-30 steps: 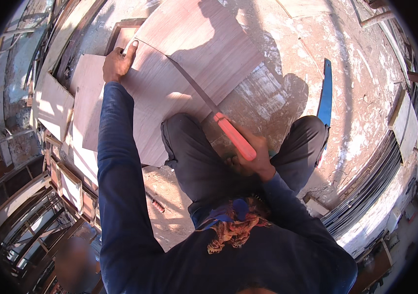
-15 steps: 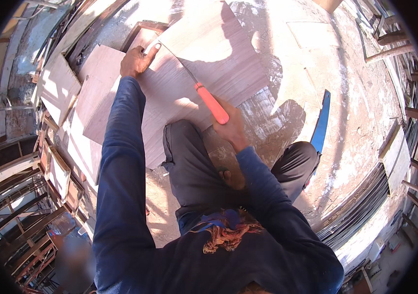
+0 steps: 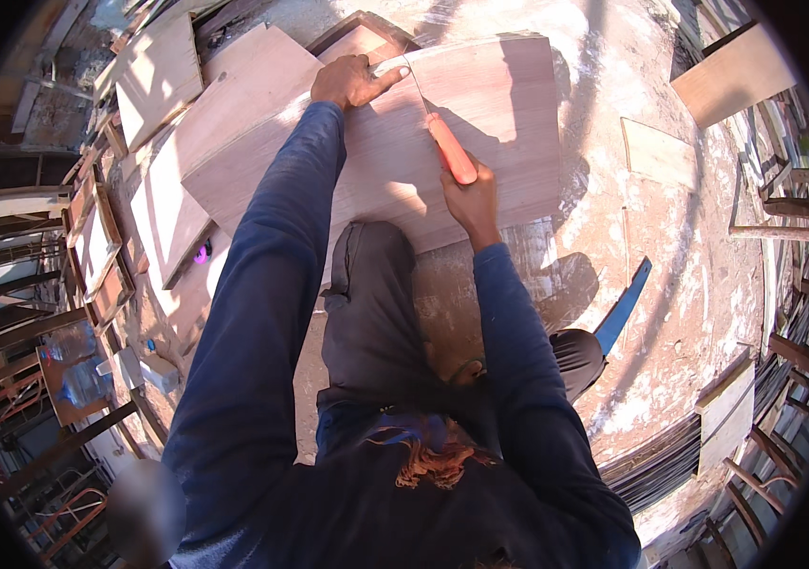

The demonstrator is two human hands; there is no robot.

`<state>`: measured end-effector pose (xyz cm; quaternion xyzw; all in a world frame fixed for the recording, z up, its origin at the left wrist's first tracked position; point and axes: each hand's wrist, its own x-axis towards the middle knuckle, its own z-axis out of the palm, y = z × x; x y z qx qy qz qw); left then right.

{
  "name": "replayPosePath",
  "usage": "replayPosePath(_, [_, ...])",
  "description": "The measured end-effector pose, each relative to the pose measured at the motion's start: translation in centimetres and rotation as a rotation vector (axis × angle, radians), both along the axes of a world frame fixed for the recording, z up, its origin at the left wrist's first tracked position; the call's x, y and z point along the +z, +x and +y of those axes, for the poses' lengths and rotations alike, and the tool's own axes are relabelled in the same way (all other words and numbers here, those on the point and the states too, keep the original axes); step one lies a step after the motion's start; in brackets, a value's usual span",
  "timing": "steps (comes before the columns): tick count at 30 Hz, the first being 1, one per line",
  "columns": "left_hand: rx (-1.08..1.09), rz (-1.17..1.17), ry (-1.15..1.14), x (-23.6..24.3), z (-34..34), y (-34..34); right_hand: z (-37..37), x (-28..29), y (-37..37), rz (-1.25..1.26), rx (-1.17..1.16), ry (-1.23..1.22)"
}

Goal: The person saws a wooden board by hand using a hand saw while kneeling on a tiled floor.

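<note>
A plywood board [image 3: 499, 123] lies in front of me, with my left knee over its near edge. My right hand [image 3: 471, 195] is closed around the orange handle of a keyhole saw [image 3: 449, 147]. The saw's thin blade runs up to the board's far edge, close to my left thumb. My left hand [image 3: 349, 83] grips that far edge, its thumb stretched along the top face. Part of its fingers is hidden over the edge. A brown wooden frame [image 3: 327, 45] shows just beyond the board.
A blue hand saw [image 3: 625, 309] lies by my right knee. More plywood [image 3: 262, 85] is at the left, with a purple roll [image 3: 202, 252] beside it. Thin rods [image 3: 656, 479] are bundled at the lower right, and a wood panel [image 3: 735, 76] stands at the upper right.
The view has turned, so the board and my hands appear farther right. My right hand and the saw handle have moved toward the board's far edge. My left hand still holds that edge.
</note>
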<state>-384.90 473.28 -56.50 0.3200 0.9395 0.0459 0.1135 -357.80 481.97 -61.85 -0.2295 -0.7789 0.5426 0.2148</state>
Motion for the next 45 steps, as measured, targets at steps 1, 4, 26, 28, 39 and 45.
replayPosePath(1, [-0.015, 0.014, 0.068, -0.6, 0.0, 0.3, -0.2, 0.1, 2.3, -0.001, -0.044, -0.041])
replayPosePath(4, [-0.029, 0.075, 0.101, -2.2, -1.1, -0.3, -6.3, 2.1, 14.7, -0.111, -0.075, -0.13])
replayPosePath(26, [0.075, 0.082, 0.112, -0.6, -3.1, 1.5, -7.8, 4.5, 25.1, -0.342, -0.02, -0.093])
replayPosePath(28, [0.063, 0.029, 0.133, 1.0, -1.7, 1.9, -5.5, 1.1, 17.7, -0.213, -0.048, -0.114])
replayPosePath(39, [0.047, 0.021, 0.076, 0.1, -2.2, 0.6, -8.1, 0.6, 22.0, -0.24, -0.057, -0.098])
replayPosePath(45, [0.06, 0.034, 0.157, 1.3, -1.8, 1.5, -4.8, 0.4, 14.6, -0.188, -0.011, -0.078])
